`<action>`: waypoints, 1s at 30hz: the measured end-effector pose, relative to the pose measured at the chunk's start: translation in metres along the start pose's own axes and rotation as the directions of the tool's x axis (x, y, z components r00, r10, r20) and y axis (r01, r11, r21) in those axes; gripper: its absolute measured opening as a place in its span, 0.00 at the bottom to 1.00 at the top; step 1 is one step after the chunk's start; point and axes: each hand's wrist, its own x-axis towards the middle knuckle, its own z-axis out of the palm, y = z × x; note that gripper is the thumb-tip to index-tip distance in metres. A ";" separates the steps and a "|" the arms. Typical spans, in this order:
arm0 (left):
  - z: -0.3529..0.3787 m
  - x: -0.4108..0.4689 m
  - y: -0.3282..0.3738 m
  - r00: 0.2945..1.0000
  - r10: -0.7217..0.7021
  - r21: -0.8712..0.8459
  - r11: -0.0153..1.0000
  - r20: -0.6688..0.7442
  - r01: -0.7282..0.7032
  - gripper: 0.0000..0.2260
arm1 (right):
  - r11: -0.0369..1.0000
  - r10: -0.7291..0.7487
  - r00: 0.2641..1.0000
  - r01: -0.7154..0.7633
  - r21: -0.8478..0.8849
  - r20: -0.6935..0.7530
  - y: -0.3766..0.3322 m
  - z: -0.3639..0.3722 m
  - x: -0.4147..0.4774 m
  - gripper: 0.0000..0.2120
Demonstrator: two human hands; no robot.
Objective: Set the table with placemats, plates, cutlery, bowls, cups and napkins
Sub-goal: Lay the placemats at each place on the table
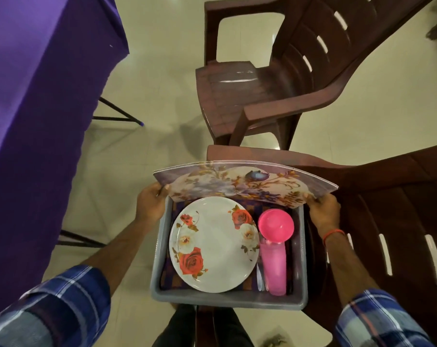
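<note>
A grey plastic tub [227, 299] rests on a brown chair right below me. Inside lie a white plate [213, 244] with red and white roses, a pink bowl [276, 225], a pink cup [273, 267] on its side and cutlery [260, 278] beside the plate, all on a purple checked cloth [171, 279]. A stack of floral placemats [245, 184] is tilted up over the tub's far edge. My left hand [151, 202] grips the stack's left end and my right hand [323, 205] grips its right end.
A table under a purple cloth [37, 96] stands to the left, its dark legs [117, 113] showing. A brown plastic armchair [275, 78] stands ahead, and a second one [392, 221] holds the tub. Pale tiled floor [149, 108] lies between table and chairs.
</note>
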 end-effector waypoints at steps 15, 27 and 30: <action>-0.127 -0.023 0.040 0.971 -0.120 -0.353 0.935 -0.206 0.040 0.15 | 0.932 -0.256 0.967 0.245 0.265 0.004 -0.132 -0.025 -0.049 0.08; -0.267 -0.086 0.001 0.900 -0.340 -0.623 0.775 -0.274 0.103 0.15 | 0.917 -0.282 0.928 0.185 0.353 0.244 -0.252 0.004 -0.145 0.08; -0.299 -0.106 -0.019 0.863 -0.403 -0.686 0.722 -0.305 0.095 0.12 | 0.914 -0.293 0.902 0.168 0.368 0.317 -0.278 0.022 -0.180 0.08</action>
